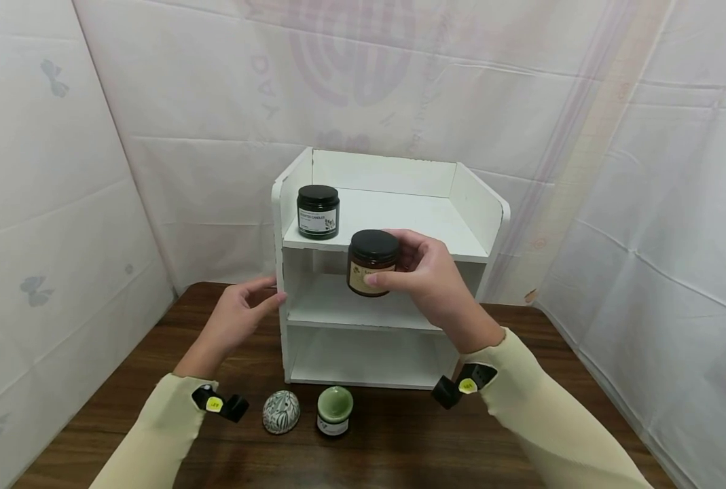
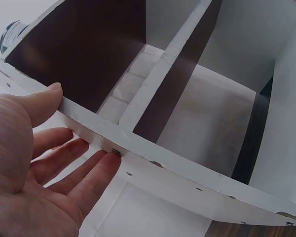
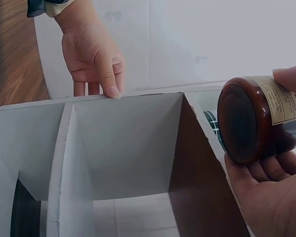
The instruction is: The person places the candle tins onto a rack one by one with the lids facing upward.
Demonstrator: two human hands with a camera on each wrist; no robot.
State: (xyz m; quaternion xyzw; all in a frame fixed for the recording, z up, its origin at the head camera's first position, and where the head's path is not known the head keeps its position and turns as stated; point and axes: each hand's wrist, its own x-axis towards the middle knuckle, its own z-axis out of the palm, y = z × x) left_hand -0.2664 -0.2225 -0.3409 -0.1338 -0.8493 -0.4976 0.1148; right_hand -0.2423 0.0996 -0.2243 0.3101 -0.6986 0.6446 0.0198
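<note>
My right hand (image 1: 426, 275) holds an amber candle jar (image 1: 373, 263) with a black lid and a tan label, thumb across the label. The jar is in front of the top board of a white shelf unit (image 1: 363, 324). In the right wrist view the amber jar (image 3: 251, 121) shows its dark base, with fingers under its side. My left hand (image 1: 240, 319) is at the unit's left side panel. The left wrist view shows its thumb at the panel's front edge (image 2: 101, 121) and its nearly straight fingers against the outer face.
A dark green candle jar (image 1: 318, 212) with a black lid stands at the left of the top board. On the wooden table (image 1: 411, 435), before the unit, are a patterned domed lid (image 1: 280, 412) and a small jar with a green top (image 1: 335, 410). White sheets (image 1: 216, 176) hang around.
</note>
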